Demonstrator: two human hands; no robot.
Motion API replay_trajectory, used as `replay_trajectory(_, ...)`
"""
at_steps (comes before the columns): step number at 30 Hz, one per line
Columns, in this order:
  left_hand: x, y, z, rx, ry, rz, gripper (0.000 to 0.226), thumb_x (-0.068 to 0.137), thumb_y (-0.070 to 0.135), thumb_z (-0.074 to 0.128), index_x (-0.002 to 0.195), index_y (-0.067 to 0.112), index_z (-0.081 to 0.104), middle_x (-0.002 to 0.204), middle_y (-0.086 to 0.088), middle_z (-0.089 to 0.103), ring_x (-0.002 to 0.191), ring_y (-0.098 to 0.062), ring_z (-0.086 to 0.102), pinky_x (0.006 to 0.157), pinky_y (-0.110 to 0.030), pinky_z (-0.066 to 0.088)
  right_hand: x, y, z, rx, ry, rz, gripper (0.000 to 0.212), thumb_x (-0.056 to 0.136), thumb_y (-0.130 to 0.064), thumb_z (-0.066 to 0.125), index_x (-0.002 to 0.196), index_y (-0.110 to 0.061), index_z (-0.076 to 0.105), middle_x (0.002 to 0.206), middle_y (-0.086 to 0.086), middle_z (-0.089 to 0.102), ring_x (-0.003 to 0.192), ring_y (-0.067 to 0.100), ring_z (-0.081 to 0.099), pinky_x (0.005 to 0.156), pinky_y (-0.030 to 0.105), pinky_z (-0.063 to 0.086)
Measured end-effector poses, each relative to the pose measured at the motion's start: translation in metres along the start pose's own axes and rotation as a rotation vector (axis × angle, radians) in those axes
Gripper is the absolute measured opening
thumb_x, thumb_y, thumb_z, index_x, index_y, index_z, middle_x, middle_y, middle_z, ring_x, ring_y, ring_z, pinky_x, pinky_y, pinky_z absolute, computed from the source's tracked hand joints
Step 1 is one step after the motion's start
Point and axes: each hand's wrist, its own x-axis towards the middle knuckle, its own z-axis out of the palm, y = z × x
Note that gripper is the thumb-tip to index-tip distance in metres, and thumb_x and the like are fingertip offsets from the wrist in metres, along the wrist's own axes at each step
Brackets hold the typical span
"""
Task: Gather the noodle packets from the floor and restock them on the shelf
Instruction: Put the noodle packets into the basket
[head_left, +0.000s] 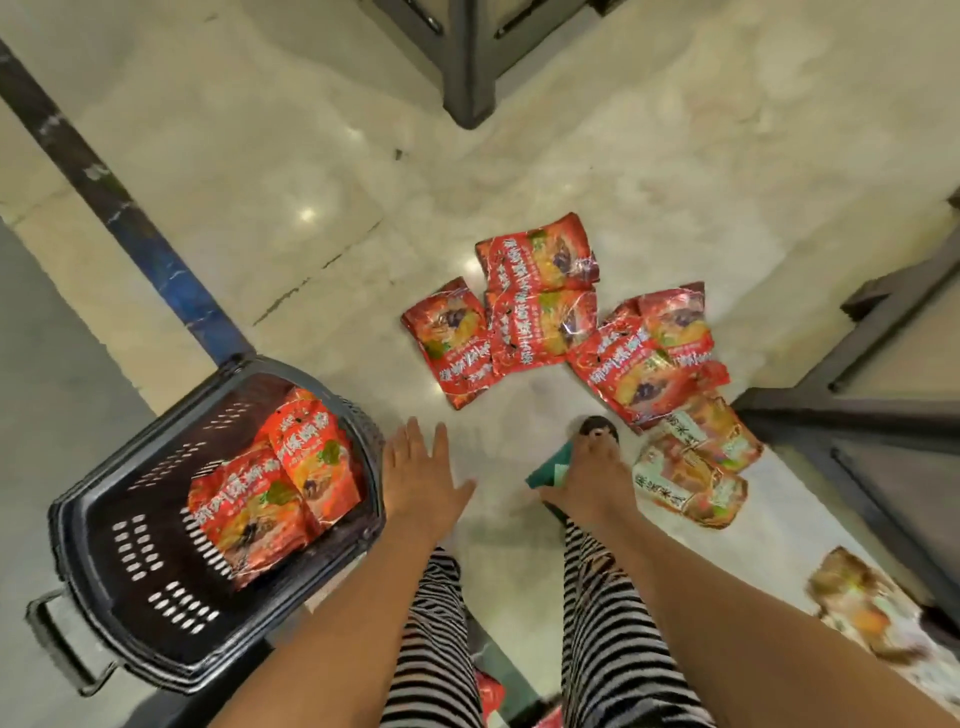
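Observation:
Several red noodle packets (543, 325) lie scattered on the pale floor ahead of me, some overlapping. Two paler orange packets (693, 467) lie just right of them. A dark plastic basket (104, 561) stands at my left with a few red packets (278, 488) inside. My left hand (423, 480) hovers flat by the basket's right rim, fingers spread, holding nothing. My right hand (595, 480) stretches forward with its fingers straight, close to the nearest red packet and not touching any. A green and dark shape shows under it; I cannot tell what it is.
Dark shelf bases stand at the right (878, 374) and at the top (467, 67). A blue-black floor strip (156, 260) runs diagonally toward the basket. Another blurred packet (862, 608) lies at the lower right. My striped trouser legs (431, 634) fill the bottom.

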Motion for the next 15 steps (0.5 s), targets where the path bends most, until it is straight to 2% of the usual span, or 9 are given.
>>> replay_trajectory(3, 0.024, 0.06, -0.003, -0.068, -0.031, -0.037, 0.087, 0.096, 0.066, 0.036, 0.159, 0.019, -0.002, 0.164, -0.019, -0.006, 0.152, -0.035, -0.002, 0.122, -0.045, 0.003, 0.031, 0.048, -0.02, 0.002, -0.039, -0.036, 0.092, 0.079, -0.065, 0.065, 0.144, -0.011, 0.029, 0.148, 0.016, 0.037, 0.136, 0.033, 0.037, 0.107, 0.043, 0.038)
replay_trajectory(5, 0.045, 0.093, -0.001, -0.126, -0.044, -0.079, 0.087, 0.095, 0.066, 0.037, 0.159, 0.02, 0.0, 0.165, -0.018, -0.004, 0.152, -0.034, 0.0, 0.122, -0.045, 0.007, 0.058, 0.074, -0.032, -0.043, -0.039, -0.094, 0.087, 0.078, -0.064, 0.066, 0.14, -0.014, 0.034, 0.142, 0.012, 0.045, 0.131, 0.03, 0.042, 0.103, 0.041, 0.041)
replay_trajectory(7, 0.075, 0.116, 0.005, -0.167, -0.045, -0.114, 0.086, 0.095, 0.066, 0.038, 0.158, 0.021, 0.002, 0.165, -0.017, -0.002, 0.152, -0.034, 0.001, 0.122, -0.045, 0.008, 0.093, 0.093, -0.04, -0.083, -0.032, -0.134, 0.086, 0.081, -0.062, 0.065, 0.143, -0.012, 0.032, 0.142, 0.011, 0.044, 0.131, 0.029, 0.042, 0.103, 0.041, 0.04)
replay_trajectory(12, 0.175, 0.128, 0.035, -0.141, 0.067, -0.11, 0.089, 0.093, 0.067, 0.042, 0.158, 0.018, 0.005, 0.164, -0.018, 0.003, 0.152, -0.034, 0.007, 0.122, -0.046, 0.014, 0.206, 0.11, -0.032, -0.086, 0.014, -0.162, 0.101, 0.08, -0.068, 0.062, 0.152, -0.011, 0.018, 0.15, 0.015, 0.036, 0.137, 0.034, 0.036, 0.11, 0.046, 0.037)
replay_trajectory(15, 0.258, 0.111, 0.064, -0.094, 0.123, -0.108, 0.09, 0.093, 0.068, 0.041, 0.158, 0.017, 0.005, 0.164, -0.019, 0.003, 0.152, -0.034, 0.006, 0.122, -0.045, 0.013, 0.295, 0.103, -0.011, -0.073, 0.06, -0.224, 0.103, 0.077, -0.068, 0.065, 0.15, -0.011, 0.021, 0.148, 0.016, 0.038, 0.135, 0.035, 0.037, 0.108, 0.045, 0.038)
